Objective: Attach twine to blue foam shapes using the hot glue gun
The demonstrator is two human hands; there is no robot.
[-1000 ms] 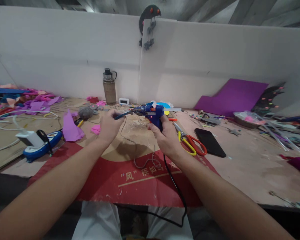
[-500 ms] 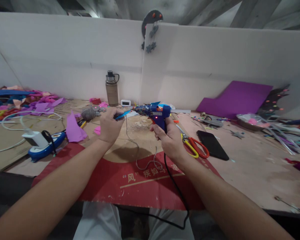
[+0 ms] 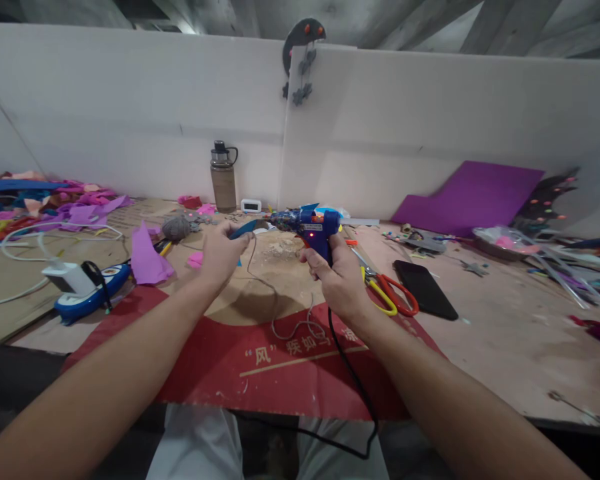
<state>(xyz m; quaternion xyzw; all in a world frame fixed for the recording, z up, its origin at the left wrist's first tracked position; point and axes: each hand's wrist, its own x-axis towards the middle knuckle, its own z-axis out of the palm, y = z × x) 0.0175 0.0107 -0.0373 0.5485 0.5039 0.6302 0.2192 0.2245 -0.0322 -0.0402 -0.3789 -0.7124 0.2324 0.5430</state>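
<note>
My right hand (image 3: pixel 341 270) is wrapped round the handle of a blue hot glue gun (image 3: pixel 316 230), whose nozzle points left and whose small red light is lit. In my left hand (image 3: pixel 224 253), fingers closed, is a thin blue felt piece (image 3: pixel 246 228), its edge close to the nozzle. Whether nozzle and felt touch I cannot tell. A grey string (image 3: pixel 273 288) hangs from near the left fingers and trails onto the red printed board (image 3: pixel 205 373). The gun's black cord (image 3: pixel 353 370) runs down over the table edge.
Red-and-yellow scissors (image 3: pixel 391 293) and a black phone (image 3: pixel 425 290) lie right of my right hand. Left are a power strip with a white charger (image 3: pixel 73 280), purple scraps (image 3: pixel 147 257) and grey yarn (image 3: pixel 176 228). Behind stand a bottle (image 3: pixel 223 183) and a purple sheet (image 3: pixel 473 200).
The blue felt piece has turned in my left fingers, now curving more and showing a darker face. The glue gun and my right hand have barely moved.
</note>
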